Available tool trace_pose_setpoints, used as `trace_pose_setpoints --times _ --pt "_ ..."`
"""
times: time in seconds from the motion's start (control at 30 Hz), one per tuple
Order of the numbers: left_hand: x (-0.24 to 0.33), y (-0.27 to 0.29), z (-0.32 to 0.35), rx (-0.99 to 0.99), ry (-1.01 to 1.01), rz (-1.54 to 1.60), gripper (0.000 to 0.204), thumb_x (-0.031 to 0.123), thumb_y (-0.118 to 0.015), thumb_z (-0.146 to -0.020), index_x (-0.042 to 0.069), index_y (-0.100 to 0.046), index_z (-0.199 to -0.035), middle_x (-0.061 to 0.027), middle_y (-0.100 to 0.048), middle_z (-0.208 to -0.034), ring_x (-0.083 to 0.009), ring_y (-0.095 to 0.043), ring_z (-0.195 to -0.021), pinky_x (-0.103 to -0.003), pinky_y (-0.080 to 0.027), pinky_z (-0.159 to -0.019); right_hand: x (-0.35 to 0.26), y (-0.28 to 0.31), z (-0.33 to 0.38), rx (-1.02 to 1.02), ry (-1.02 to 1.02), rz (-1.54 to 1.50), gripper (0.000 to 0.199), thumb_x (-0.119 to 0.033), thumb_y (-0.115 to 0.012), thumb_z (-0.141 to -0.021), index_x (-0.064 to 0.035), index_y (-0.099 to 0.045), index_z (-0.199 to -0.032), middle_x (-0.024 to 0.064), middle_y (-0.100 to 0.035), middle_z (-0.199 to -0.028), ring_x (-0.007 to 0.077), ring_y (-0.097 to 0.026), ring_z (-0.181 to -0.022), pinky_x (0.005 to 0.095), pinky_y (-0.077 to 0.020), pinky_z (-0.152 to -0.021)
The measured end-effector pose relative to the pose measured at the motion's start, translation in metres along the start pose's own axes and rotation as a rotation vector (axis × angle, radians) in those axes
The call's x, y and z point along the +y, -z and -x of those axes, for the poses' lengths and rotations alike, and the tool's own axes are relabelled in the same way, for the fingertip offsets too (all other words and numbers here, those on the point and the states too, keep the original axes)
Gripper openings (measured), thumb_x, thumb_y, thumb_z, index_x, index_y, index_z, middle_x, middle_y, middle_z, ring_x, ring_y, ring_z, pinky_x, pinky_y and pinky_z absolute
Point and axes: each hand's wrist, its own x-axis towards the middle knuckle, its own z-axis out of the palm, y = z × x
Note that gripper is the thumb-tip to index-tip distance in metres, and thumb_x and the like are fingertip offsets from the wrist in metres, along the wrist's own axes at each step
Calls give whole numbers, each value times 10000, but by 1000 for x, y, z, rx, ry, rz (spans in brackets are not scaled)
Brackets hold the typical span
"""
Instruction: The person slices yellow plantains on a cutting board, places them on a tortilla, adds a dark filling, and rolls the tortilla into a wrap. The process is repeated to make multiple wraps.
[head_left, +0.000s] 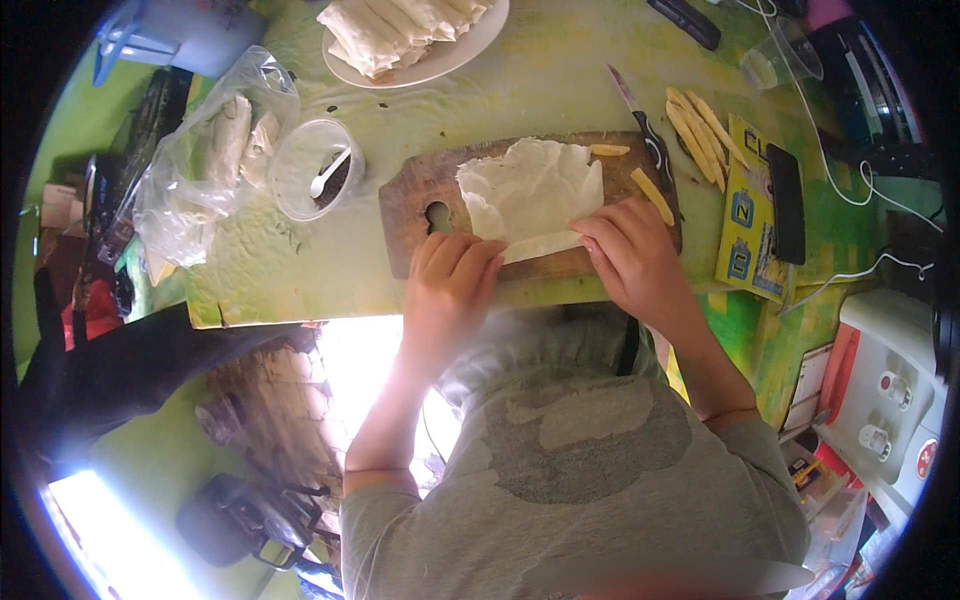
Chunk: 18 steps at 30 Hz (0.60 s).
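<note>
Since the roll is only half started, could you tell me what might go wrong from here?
1. The thin pastry sheet looks crinkled and delicate; the left hand and right hand pressing its rolled near edge could tear it.
2. The knife lies at the wooden board's far right corner, near the right hand; a sideways reach might brush it.
3. A yellow stick sits near the board's right edge and could get knocked off.

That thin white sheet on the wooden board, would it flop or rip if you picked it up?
Probably floppy: the thin white sheet lies wrinkled and crumpled on the wooden board, and its near edge is folded into a roll under the left hand and right hand. It looks very thin, so it likely tears easily and weighs little.
</note>
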Motion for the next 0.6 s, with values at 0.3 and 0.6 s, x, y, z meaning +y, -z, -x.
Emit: trace_pose_setpoints --times 0.3,0.6 --pt "1 -6 -14 107 -8 -59 156 4 -708 -782 45 -683 -931 -98 -607 -885 -292 -573 -816 -393 -475 -715 -12 -13 9 110 -134 74 168 -84 -647 -823 -47 -615 -983 139 -539 -962 338 -537 -905 453 -416 -798" --pt "-7 -4 -11 3 -48 27 178 -16 -719 -779 27 -680 -947 -125 -636 -952 -325 -605 -915 -412 -490 -792 -1 -12 5 71 -6 61 206 -147 -693 -814 -100 -626 -1003 97 -529 -969 306 -533 -914 437 -416 -797"
